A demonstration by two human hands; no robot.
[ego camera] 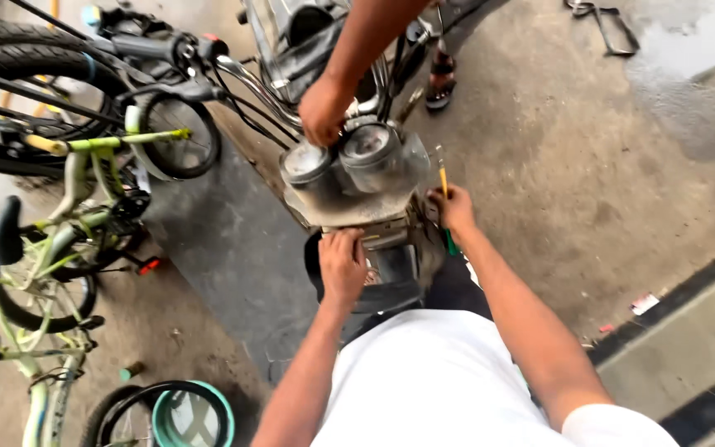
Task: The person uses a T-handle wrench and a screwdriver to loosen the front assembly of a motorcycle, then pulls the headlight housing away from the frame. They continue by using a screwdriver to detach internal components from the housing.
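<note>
While the person looks down at the front of a motorcycle, both of their hands are busy on it. The left hand [343, 266] lies flat with its fingers curled over the dark front panel [391, 285], just under the two round gauges [343, 157]. It presses on the panel but does not close around any tool. The right hand [455, 209] is closed around a screwdriver [443, 184] with a yellow shaft and a green handle. The tool stands almost straight up, right beside the gauge housing [349, 207], at the right edge of it.

Another person's hand [323, 109] comes in from the top and holds on near the gauges and the shiny handlebar [250, 83]. That hand is closed, but what it grips is hidden.

The gauges are still in place on the motorcycle, and the panel is still on too. It looks like the work on the front is only partly done. No loose screws or taken-off parts show near the hands.

Green bicycles [68, 207] stand to the left on the grey concrete floor [589, 165]. A small wheel with a teal rim [184, 414] lies near the bottom.
</note>
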